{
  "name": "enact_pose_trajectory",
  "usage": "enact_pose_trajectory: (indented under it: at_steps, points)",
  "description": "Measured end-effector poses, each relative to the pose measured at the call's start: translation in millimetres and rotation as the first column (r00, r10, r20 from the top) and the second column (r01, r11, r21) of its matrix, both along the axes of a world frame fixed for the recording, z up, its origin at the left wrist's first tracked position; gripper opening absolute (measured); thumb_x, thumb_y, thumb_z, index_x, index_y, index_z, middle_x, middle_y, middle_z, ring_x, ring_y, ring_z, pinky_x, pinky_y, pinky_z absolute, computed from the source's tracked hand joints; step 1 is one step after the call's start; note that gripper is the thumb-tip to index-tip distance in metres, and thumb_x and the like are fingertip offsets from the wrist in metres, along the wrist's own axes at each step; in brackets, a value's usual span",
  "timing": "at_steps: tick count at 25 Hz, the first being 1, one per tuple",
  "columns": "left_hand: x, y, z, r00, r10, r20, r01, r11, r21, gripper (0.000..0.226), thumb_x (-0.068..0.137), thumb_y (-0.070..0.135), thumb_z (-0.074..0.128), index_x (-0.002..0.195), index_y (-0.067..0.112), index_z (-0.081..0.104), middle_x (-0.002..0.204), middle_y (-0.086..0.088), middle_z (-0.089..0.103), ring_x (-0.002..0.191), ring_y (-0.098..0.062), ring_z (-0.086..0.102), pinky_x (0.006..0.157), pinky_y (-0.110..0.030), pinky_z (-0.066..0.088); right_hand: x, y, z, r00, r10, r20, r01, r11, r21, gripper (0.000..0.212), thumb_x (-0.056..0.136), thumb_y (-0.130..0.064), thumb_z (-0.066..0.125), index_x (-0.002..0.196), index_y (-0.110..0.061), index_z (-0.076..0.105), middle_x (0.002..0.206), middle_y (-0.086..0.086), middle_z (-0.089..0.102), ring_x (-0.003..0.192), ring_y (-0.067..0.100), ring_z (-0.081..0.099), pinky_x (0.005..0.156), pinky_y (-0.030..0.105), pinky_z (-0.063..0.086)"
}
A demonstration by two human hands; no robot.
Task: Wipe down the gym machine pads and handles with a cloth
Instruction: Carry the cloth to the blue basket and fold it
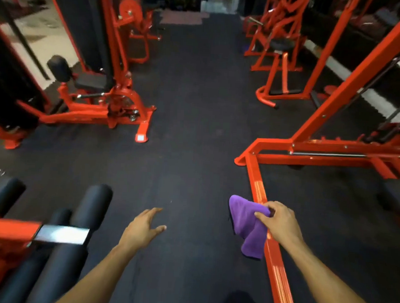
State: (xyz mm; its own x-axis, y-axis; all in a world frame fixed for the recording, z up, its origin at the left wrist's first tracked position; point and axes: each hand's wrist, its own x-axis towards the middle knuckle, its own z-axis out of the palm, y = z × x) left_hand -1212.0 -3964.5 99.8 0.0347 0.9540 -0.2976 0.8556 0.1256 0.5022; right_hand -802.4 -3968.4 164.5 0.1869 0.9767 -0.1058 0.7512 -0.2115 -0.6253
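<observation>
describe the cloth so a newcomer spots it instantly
Follow the orange steel floor rail running toward the camera at lower right. Across it hangs the purple microfibre cloth, pinched by the right hand. It is the only purple, soft item among orange frames and black pads.

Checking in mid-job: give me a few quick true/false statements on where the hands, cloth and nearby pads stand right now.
1. The right hand grips a purple cloth. True.
2. The left hand holds a spray bottle. False: it is open and holds nothing.
3. The cloth is pressed on a pad. False: it hangs in the air over the floor and the red frame rail.
4. Black roller pads lie to the left of the left hand. True.
</observation>
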Motion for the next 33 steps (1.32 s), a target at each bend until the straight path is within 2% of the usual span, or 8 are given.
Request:
enact_pose_trajectory:
  at_steps: [3, 6, 10, 14, 18, 26, 30, 33]
  points:
    - [36, 177, -5, 0.999, -0.042, 0.015, 0.041, 0.998, 0.038, 0.068, 0.091, 0.049, 0.073, 0.151, 0.030, 0.048, 0.153, 0.002, 0.050, 0.140, -0.020, 0.048, 0.111, -0.037, 0.041, 31, 142, -21, 0.998, -0.053, -0.032, 0.054, 0.998, 0.019, 0.027, 0.079, -0.024, 0.080, 0.067, -0.034, 0.057, 0.073, -0.015, 0.057, 0.071, 0.012, 0.056, 0.060, 0.018, 0.035]
    - [80, 339, -21, 0.996, -0.071, 0.049, 0.069, 0.997, 0.045, 0.067, 0.089, 0.045, 0.077, 0.148, 0.027, 0.051, 0.146, 0.002, 0.056, 0.134, -0.020, 0.054, 0.109, -0.037, 0.044, 67, 286, -41, 0.993, -0.108, -0.048, 0.108, 0.994, 0.000, 0.016, 0.078, -0.023, 0.079, 0.072, -0.023, 0.065, 0.075, -0.010, 0.061, 0.073, 0.017, 0.059, 0.064, 0.029, 0.042]
    - [115, 519, -12, 0.997, -0.070, 0.024, 0.070, 0.998, 0.009, 0.070, 0.090, 0.048, 0.074, 0.151, 0.030, 0.046, 0.151, 0.004, 0.052, 0.139, -0.019, 0.049, 0.111, -0.042, 0.044, 102, 464, -34, 0.989, -0.135, -0.059, 0.133, 0.991, -0.028, 0.011, 0.077, -0.023, 0.078, 0.075, -0.023, 0.067, 0.078, -0.008, 0.066, 0.074, 0.019, 0.062, 0.068, 0.033, 0.049]
    - [127, 683, -6, 0.994, 0.000, 0.106, -0.008, 0.997, 0.078, 0.067, 0.089, 0.045, 0.076, 0.149, 0.032, 0.048, 0.148, 0.006, 0.054, 0.137, -0.018, 0.052, 0.110, -0.041, 0.045, 119, 656, -22, 0.996, -0.084, -0.019, 0.083, 0.996, -0.018, 0.011, 0.077, -0.017, 0.076, 0.077, -0.025, 0.068, 0.077, -0.008, 0.067, 0.075, 0.018, 0.063, 0.069, 0.032, 0.048]
    - [117, 875, -25, 0.990, -0.005, 0.143, -0.006, 0.997, 0.073, 0.066, 0.088, 0.046, 0.077, 0.147, 0.032, 0.050, 0.144, 0.002, 0.058, 0.134, -0.020, 0.055, 0.109, -0.042, 0.046, 112, 848, -30, 0.996, -0.081, -0.026, 0.081, 0.997, 0.011, 0.011, 0.077, -0.022, 0.080, 0.079, -0.025, 0.069, 0.081, -0.010, 0.068, 0.077, 0.014, 0.064, 0.070, 0.028, 0.047]
    - [118, 1213, 0, 0.991, -0.058, 0.117, 0.052, 0.997, 0.051, 0.067, 0.090, 0.049, 0.073, 0.150, 0.036, 0.045, 0.147, 0.006, 0.054, 0.134, -0.020, 0.054, 0.106, -0.043, 0.048, 102, 1144, 0, 0.982, -0.176, -0.062, 0.174, 0.984, -0.041, 0.010, 0.082, -0.025, 0.076, 0.078, -0.028, 0.068, 0.081, -0.013, 0.069, 0.075, 0.007, 0.065, 0.061, 0.026, 0.049]
    - [128, 1368, -3, 0.989, -0.054, 0.141, 0.041, 0.995, 0.091, 0.066, 0.090, 0.051, 0.072, 0.149, 0.039, 0.044, 0.146, 0.004, 0.052, 0.127, -0.022, 0.057, 0.102, -0.045, 0.050, 105, 1292, -17, 0.983, -0.176, -0.059, 0.176, 0.984, -0.012, 0.013, 0.081, -0.023, 0.077, 0.076, -0.029, 0.067, 0.082, -0.012, 0.067, 0.078, 0.009, 0.064, 0.068, 0.030, 0.052]
    - [127, 1495, -16, 0.991, -0.089, 0.096, 0.081, 0.993, 0.081, 0.065, 0.091, 0.050, 0.072, 0.149, 0.039, 0.044, 0.149, 0.005, 0.049, 0.132, -0.021, 0.053, 0.104, -0.044, 0.048, 109, 1422, -34, 0.982, -0.171, -0.083, 0.172, 0.985, 0.014, 0.013, 0.080, -0.023, 0.078, 0.076, -0.029, 0.067, 0.082, -0.012, 0.066, 0.078, 0.008, 0.063, 0.071, 0.031, 0.051]
